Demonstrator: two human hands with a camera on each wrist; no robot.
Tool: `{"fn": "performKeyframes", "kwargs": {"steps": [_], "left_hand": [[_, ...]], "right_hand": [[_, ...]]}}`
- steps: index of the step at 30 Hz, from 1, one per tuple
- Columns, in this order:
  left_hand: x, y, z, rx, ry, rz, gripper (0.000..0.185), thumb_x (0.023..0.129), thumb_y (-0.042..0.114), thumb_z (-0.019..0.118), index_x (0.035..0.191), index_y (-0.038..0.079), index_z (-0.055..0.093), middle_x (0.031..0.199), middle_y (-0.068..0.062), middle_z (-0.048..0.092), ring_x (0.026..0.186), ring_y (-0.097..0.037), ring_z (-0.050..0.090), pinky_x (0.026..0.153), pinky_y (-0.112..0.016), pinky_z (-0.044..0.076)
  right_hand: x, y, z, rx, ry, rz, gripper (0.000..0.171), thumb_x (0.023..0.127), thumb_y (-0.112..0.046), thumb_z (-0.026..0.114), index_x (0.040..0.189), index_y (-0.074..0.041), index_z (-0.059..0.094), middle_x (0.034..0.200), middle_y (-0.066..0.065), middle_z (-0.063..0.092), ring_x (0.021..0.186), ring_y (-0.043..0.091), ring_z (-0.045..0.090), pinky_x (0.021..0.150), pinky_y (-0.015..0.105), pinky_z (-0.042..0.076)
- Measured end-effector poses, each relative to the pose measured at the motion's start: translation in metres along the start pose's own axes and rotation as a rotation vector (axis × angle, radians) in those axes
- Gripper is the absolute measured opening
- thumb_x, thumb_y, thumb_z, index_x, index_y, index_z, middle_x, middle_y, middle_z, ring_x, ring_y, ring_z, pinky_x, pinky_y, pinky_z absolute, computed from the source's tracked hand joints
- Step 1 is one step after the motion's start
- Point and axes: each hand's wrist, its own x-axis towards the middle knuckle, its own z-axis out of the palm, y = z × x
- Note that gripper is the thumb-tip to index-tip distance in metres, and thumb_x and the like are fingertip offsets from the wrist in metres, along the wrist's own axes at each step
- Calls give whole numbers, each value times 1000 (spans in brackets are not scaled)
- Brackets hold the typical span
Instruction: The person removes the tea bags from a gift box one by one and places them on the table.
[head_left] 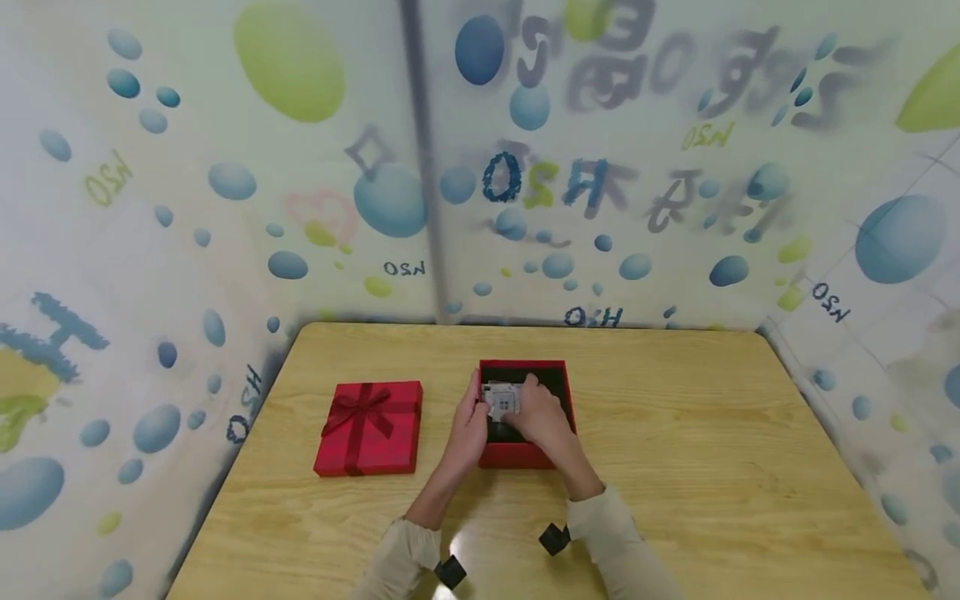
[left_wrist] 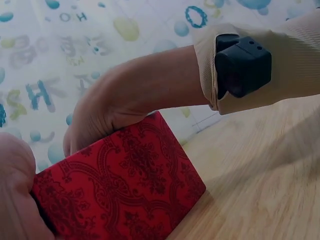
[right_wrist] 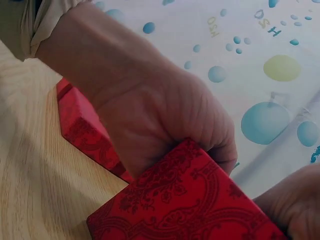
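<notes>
A red gift box [head_left: 519, 455] with a dark inside stands in front of me, its top off. Inside, toward its left wall, lies a flat silver-white packet [head_left: 504, 402] with a dark square print, perhaps with another beneath it. My right hand [head_left: 542, 410] reaches over the right wall and pinches the packet between thumb and fingers. At the left wall, my left hand [head_left: 468, 427] grips the box, fingers along the outside and thumb over the rim by the packet. In both wrist views the patterned box wall [left_wrist: 125, 185] hides the fingertips inside.
The red lid [head_left: 386, 446] with a dark red ribbon bow lies to the left of the box. Both rest on a light wooden table [head_left: 697, 433]. A wall [head_left: 637, 208] with painted bubbles and letters rises behind the table. Black cameras [head_left: 555, 539] sit at the sleeves.
</notes>
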Motion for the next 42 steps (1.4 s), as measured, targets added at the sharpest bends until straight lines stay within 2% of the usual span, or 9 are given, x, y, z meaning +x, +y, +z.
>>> {"fn": "performKeyframes", "kwargs": {"steps": [4, 7, 9, 16, 23, 29, 32, 37, 42], "left_hand": [[3, -7, -1, -44, -6, 28, 73, 101, -4, 30, 169, 15, 10, 176, -9, 7, 161, -24, 5, 128, -52, 9], [6, -13, -1, -98, -24, 54, 78, 98, -6, 30, 169, 17, 8, 176, -8, 3, 161, -25, 1, 128, -54, 7], [7, -15, -2, -126, -34, 62, 78, 98, -5, 30, 170, 17, 7, 176, -8, 1, 161, -25, 0, 128, -55, 6], [7, -20, -1, -176, -80, 94, 72, 103, 2, 29, 169, 14, 3, 176, -9, -5, 161, -28, -6, 127, -58, 2], [9, -18, -1, -207, -116, 64, 63, 113, 16, 27, 169, 17, -1, 176, -5, -6, 161, -27, -5, 128, -55, 4], [1, -7, -3, -91, -25, 14, 60, 114, 18, 26, 169, 15, 1, 176, -8, -3, 161, -27, -5, 128, -56, 3], [-3, -5, -3, -56, -11, 9, 58, 116, 21, 23, 168, 11, 1, 176, -9, -2, 161, -26, -4, 128, -54, 2], [-6, -5, -1, -30, -11, 43, 57, 117, 25, 20, 168, 11, 1, 176, -8, 1, 161, -25, -2, 129, -52, 4], [-5, -7, 6, -43, 25, 77, 56, 117, 24, 23, 169, 14, 6, 176, -5, 5, 161, -23, 1, 129, -51, 5]], "right_hand": [[6, 4, 0, 63, -2, -44, 52, 91, -16, 81, 130, 9, 56, 101, 17, 67, 87, 28, 64, 75, 41, 58], [9, 8, 0, 113, -17, -87, 34, 94, -13, 77, 121, 4, 64, 84, 9, 63, 72, 21, 58, 62, 33, 49], [8, 10, -1, 165, -30, -108, 31, 96, -11, 74, 122, 3, 66, 78, 7, 63, 66, 19, 58, 58, 30, 46], [2, 12, -16, 307, 0, -209, 33, 99, -8, 70, 128, 4, 65, 89, 9, 70, 73, 21, 65, 69, 36, 57], [-2, 25, -48, 487, 13, -257, 29, 104, -9, 63, 129, 5, 64, 99, 14, 66, 85, 22, 57, 74, 29, 49], [0, 39, -71, 597, 52, -228, 34, 107, -15, 59, 135, 5, 62, 114, 21, 65, 94, 27, 56, 75, 23, 47], [3, 53, -80, 651, 94, -198, 36, 108, -16, 58, 136, 5, 61, 117, 23, 65, 94, 26, 56, 74, 22, 48], [12, 80, -95, 748, 176, -114, 40, 109, -20, 56, 139, 7, 60, 115, 14, 65, 94, 15, 55, 76, 21, 48], [24, 111, -105, 873, 288, 24, 47, 110, -22, 54, 147, 6, 54, 115, 2, 61, 96, 5, 53, 78, 15, 47]]}}
